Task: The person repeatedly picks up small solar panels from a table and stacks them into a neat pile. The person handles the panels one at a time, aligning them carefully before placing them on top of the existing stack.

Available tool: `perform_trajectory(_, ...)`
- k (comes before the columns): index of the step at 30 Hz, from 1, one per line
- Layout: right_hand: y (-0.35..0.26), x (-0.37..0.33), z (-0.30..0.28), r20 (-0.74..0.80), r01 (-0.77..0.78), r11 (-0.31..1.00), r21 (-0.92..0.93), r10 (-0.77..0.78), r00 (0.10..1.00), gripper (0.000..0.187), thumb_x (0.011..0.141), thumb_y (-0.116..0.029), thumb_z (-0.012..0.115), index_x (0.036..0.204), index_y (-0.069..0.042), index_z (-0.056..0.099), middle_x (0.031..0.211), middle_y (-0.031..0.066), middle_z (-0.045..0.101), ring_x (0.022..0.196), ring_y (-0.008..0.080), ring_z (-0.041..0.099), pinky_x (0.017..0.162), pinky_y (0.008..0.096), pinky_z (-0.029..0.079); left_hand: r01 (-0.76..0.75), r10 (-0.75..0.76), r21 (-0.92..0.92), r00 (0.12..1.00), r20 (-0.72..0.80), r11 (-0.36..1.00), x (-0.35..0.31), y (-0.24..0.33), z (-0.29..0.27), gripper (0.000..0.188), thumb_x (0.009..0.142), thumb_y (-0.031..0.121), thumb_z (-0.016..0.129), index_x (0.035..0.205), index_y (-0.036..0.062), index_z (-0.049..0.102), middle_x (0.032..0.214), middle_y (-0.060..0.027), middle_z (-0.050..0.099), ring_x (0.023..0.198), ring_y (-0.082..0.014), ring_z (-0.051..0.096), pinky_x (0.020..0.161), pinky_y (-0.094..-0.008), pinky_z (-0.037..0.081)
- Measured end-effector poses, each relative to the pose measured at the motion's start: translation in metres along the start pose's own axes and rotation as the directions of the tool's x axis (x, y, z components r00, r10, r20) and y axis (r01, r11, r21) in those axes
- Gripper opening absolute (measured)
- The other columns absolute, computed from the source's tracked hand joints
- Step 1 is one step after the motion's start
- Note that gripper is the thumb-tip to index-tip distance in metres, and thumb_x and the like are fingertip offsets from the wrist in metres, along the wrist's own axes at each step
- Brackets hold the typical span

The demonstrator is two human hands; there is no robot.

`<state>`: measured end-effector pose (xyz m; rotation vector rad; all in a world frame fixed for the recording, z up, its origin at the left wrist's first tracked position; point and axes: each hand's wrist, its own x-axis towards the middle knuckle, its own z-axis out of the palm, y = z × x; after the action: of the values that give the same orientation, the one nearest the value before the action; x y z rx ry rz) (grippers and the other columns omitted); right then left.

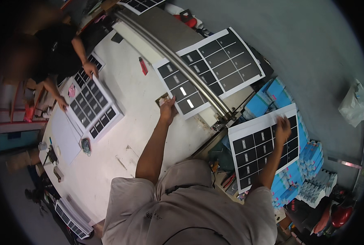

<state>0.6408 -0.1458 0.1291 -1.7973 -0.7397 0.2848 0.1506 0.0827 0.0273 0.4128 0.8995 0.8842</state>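
A large white sheet printed with dark rectangles [231, 61] lies beneath a pair of long metal rollers [178, 61], showing on both sides of them. My left hand [167, 109] grips this sheet at its near left edge, closed on it. To my right, another printed sheet with a grid of dark rectangles [253, 153] rests on top of blue packs. Over that sheet's far right part is my right hand [283, 130]; its fingers look bent and are blurred, so their hold cannot be made out.
Across the white table [124, 122], a co-worker's hands [90, 69] hold a stack of printed sheets [92, 102]. A red cutter knife [143, 66] lies near the rollers. Stacks of blue packs [290, 183] stand at right. Plain white sheets [65, 132] lie on the left.
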Motion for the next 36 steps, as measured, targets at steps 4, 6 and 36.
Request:
perform_trajectory(4,0.018,-0.085,-0.131,-0.472,-0.535,0.409,-0.739,0.251,0.845,0.092,0.074,-0.071,0.070,0.119,0.009,0.063,0.107,0.0258,0.068,0.104,0.0363,0.065,0.091,0.0449,0.051,-0.102,0.125,0.130,0.976,-0.176,0.986,-0.046,0.015,-0.038,0.042,0.090,0.021,0.074,0.121,-0.0052,0.061,0.116,-0.0115,0.067,0.107,-0.0206,0.063,0.096,-0.0349,0.049)
perform_trajectory(6,0.017,-0.119,-0.167,-0.618,-0.682,0.041,-0.730,0.388,0.684,0.120,0.060,-0.092,0.059,0.120,0.013,0.060,0.113,0.0307,0.065,0.113,0.0418,0.062,0.097,0.0504,0.047,-0.120,0.185,0.246,0.948,-0.260,0.962,-0.074,0.016,-0.065,0.046,0.089,0.022,0.076,0.121,-0.0053,0.061,0.115,-0.0120,0.068,0.104,-0.0217,0.064,0.095,-0.0345,0.049)
perform_trajectory(36,-0.119,-0.030,-0.165,-0.546,-0.083,0.859,-0.504,-0.243,0.802,0.072,0.087,-0.057,0.069,0.096,0.015,0.062,0.088,0.0266,0.067,0.084,0.0342,0.062,0.081,0.0473,0.049,0.779,0.298,0.502,0.411,-0.862,0.376,-0.273,-0.061,-0.284,0.130,0.062,0.065,0.084,0.151,-0.0043,0.020,0.147,-0.0336,0.039,0.139,-0.0471,0.036,0.111,-0.0590,0.032)
